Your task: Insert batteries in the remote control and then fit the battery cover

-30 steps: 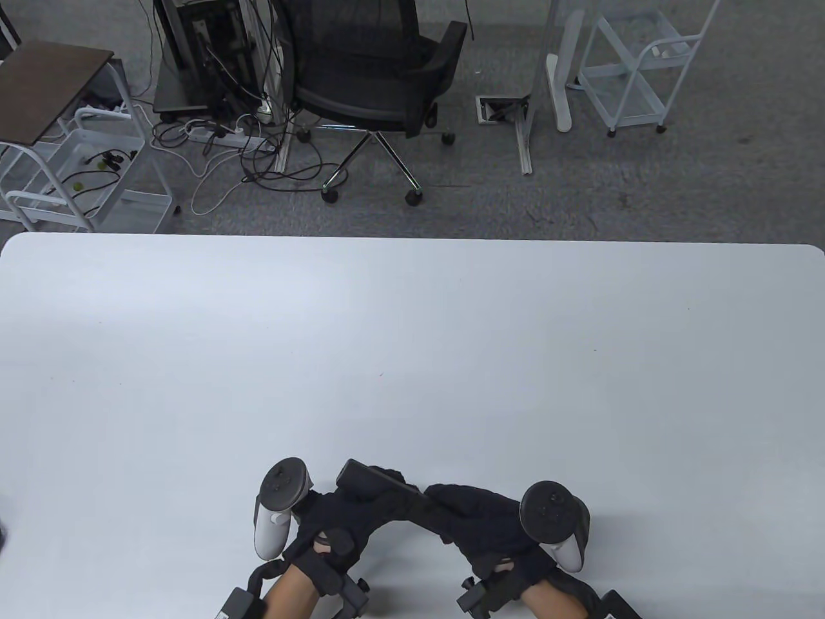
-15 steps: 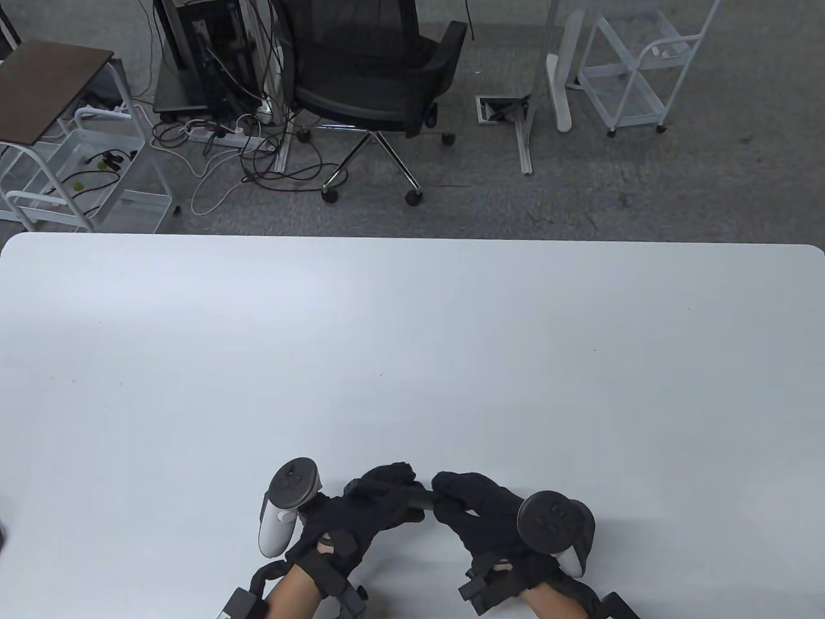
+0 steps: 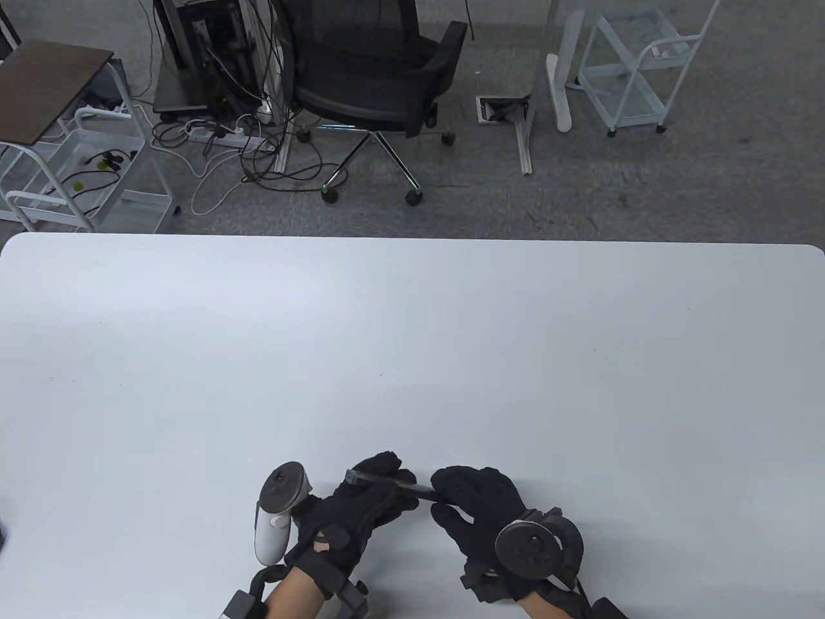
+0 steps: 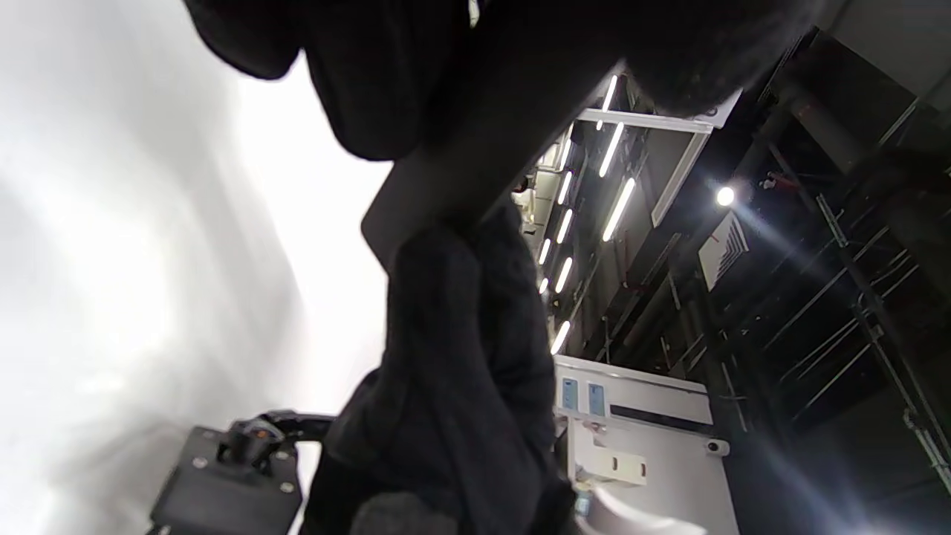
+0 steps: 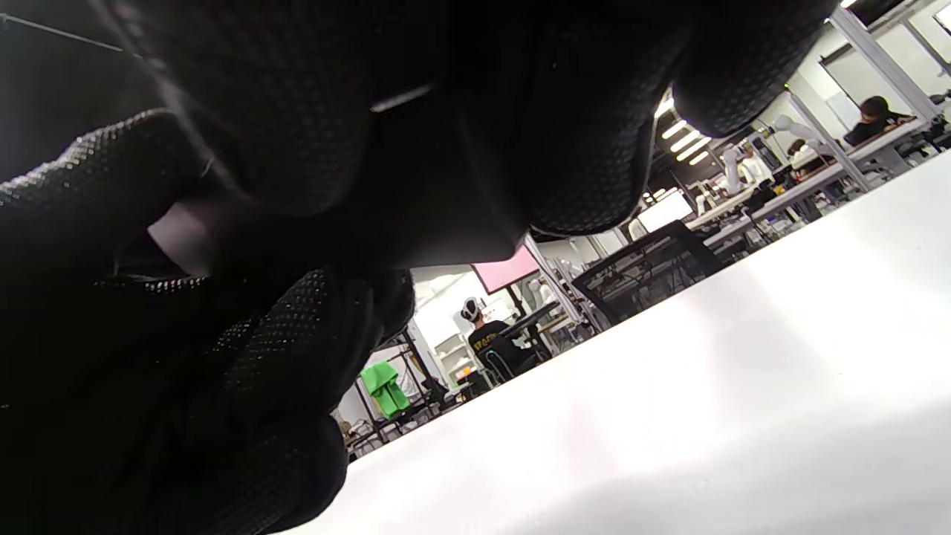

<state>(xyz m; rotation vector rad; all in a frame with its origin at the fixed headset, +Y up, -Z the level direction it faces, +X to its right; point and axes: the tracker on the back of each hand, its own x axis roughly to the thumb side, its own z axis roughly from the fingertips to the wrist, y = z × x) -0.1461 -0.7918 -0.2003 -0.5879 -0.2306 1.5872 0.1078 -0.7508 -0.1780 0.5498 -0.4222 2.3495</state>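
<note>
Left hand (image 3: pixel 351 512): you grip remote (image 3: pixel 387 482), steadying it.
Right hand (image 3: pixel 477 509): fingers pinch remote's other end, prob. seating cover.

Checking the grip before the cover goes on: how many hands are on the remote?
2. The left hand grips the remote at its left end; the right hand holds its right end.

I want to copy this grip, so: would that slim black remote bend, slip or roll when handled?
The slim black plastic remote looks rigid: it spans straight between the left hand and right hand. Probably light. Its flat faces suggest it would not roll; smooth plastic might slip.
</note>
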